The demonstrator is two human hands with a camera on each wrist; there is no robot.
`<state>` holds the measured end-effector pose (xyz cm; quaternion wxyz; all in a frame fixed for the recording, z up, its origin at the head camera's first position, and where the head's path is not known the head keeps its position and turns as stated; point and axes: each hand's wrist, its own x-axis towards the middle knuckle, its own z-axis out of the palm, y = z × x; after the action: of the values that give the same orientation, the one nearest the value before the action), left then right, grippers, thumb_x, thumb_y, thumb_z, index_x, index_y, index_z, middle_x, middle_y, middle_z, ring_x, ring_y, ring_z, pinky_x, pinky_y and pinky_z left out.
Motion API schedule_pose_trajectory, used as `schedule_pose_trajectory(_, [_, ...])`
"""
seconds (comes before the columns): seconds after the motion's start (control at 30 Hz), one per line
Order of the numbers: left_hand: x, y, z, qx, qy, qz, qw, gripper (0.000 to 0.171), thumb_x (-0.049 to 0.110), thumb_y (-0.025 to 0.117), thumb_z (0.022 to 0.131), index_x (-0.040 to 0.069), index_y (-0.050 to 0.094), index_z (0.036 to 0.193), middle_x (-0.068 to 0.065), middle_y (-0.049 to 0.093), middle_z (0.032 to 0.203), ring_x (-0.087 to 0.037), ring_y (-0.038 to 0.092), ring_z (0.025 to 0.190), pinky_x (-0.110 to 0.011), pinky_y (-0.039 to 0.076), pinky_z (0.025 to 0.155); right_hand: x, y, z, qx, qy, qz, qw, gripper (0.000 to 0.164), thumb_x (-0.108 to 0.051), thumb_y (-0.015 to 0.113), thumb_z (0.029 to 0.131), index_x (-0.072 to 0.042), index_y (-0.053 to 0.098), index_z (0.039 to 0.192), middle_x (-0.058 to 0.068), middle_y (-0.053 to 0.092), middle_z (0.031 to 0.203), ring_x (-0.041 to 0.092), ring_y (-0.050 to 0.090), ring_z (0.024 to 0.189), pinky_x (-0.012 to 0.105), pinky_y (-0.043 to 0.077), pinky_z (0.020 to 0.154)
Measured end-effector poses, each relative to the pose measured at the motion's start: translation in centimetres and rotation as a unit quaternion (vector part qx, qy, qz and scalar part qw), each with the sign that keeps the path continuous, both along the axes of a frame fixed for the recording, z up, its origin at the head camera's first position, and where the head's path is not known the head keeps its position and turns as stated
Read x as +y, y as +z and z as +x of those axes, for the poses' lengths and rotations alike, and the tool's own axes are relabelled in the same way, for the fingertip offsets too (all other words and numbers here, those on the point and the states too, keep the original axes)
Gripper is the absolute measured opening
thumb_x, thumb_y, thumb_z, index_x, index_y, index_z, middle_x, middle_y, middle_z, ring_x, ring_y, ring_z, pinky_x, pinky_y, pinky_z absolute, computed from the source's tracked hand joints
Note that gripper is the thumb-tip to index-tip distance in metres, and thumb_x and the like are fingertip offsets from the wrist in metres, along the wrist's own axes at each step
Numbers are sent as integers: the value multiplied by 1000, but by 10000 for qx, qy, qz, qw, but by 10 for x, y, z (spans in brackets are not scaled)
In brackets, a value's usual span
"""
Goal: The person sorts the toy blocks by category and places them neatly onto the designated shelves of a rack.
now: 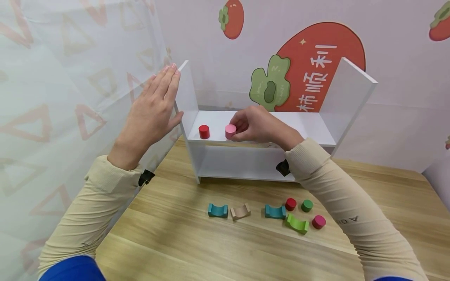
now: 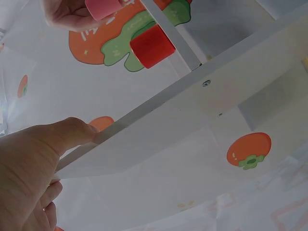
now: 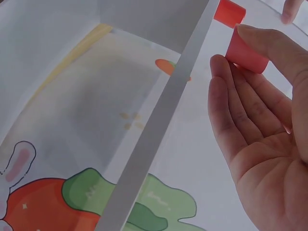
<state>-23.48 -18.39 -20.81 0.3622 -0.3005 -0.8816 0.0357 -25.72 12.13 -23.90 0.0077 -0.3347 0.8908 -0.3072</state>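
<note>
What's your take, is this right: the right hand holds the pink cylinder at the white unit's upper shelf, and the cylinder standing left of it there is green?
Not quite: the head view shows a red cylinder there, not a green one. The right hand does hold the pink cylinder at the upper shelf.

Right of the right hand (image 1: 260,123), the upper shelf (image 1: 311,125) offers room from above up to the right panel (image 1: 346,103); leftward, a red cylinder (image 1: 204,132), then the left panel (image 1: 188,91), stand in the way
</note>
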Motion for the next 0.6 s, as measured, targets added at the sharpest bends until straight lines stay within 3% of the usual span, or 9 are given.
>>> schedule_pose_trajectory(0.6, [0,0,-1,-32,-51,31,10000,92,13,78,91,-7,25,163,-22,28,173,-37,28,162,-52,26,133,-12,-9,-13,-346,-70,-47,9994,18,-13,86,86,-10,81,103,4,82,96,14,79,91,31,64,87])
